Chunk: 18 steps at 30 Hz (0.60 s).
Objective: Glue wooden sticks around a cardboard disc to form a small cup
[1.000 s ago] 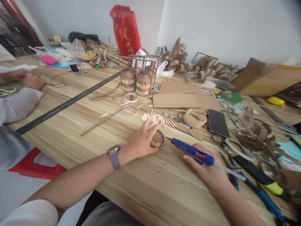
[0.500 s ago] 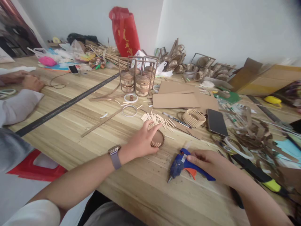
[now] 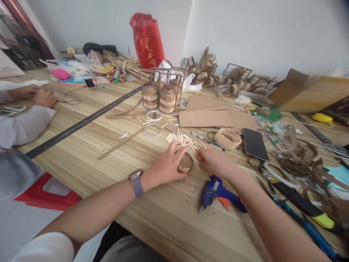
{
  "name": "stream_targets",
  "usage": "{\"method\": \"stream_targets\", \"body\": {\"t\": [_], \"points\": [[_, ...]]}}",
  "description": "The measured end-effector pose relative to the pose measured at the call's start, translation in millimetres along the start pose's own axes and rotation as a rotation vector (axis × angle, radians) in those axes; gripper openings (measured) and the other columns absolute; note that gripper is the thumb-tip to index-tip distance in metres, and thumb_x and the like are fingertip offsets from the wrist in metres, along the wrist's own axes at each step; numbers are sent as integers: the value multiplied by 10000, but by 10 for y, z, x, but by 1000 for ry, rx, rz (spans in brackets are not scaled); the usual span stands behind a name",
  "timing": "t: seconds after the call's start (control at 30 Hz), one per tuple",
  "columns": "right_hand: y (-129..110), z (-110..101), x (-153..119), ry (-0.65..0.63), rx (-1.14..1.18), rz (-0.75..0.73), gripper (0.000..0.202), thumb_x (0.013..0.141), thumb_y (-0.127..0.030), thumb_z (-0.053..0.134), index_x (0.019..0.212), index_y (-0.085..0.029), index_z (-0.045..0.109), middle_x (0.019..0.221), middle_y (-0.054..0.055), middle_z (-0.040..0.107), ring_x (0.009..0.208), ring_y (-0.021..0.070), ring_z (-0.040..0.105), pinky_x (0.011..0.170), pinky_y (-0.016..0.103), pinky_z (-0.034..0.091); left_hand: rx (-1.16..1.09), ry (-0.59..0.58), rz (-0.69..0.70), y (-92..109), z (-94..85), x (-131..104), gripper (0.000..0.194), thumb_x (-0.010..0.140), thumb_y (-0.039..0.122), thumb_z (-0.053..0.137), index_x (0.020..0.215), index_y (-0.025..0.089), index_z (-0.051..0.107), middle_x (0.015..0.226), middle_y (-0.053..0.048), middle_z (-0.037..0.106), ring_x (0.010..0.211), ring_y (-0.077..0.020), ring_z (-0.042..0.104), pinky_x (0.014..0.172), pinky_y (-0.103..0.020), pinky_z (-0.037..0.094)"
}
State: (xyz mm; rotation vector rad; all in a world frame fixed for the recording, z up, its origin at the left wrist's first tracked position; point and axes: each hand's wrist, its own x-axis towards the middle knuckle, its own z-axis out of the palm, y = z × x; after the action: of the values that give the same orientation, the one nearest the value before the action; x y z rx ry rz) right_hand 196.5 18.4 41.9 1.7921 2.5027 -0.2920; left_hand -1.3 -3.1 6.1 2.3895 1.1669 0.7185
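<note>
Head view: glue gun (image 3: pixel 208 193) lying loose, right hand (image 3: pixel 214 162) bunched beside wooden sticks (image 3: pixel 187 140) (holding any? can't tell), left hand (image 3: pixel 163 166) clamping its fingers around the part-slatted base (image 3: pixel 187 162).

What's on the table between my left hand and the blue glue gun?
Mostly bare wooden tabletop, with a few small dark specks, lies between your left hand and the glue gun. The head view shows it.

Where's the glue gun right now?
In the head view, the blue glue gun lies on the bare tabletop, right of centre, below the right hand and beside the right forearm.
</note>
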Motion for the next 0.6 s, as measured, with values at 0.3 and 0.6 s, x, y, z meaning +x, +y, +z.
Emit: {"method": "stream_targets", "body": {"t": [0.3, 0.6], "points": [[-20, -55, -180, -9, 67, -40, 199, 758, -102, 472, 904, -144, 601, 784, 63, 653, 683, 164, 574, 602, 246, 362, 7, 7, 19, -11, 6, -1, 927, 628, 228, 766, 1407, 256, 264, 1382, -134, 254, 1204, -331, 456, 929, -446, 488], [-93, -176, -367, -21, 491, -139, 141, 802, -209, 470, 845, -198, 604, 658, -23, 587, 590, 131, 511, 556, 232, 374, -17, 7, 17, -30, 6, -3, 925, 630, 229, 766, 1407, 275, 266, 1392, -131, 242, 1196, -338, 465, 925, -453, 491]]}}
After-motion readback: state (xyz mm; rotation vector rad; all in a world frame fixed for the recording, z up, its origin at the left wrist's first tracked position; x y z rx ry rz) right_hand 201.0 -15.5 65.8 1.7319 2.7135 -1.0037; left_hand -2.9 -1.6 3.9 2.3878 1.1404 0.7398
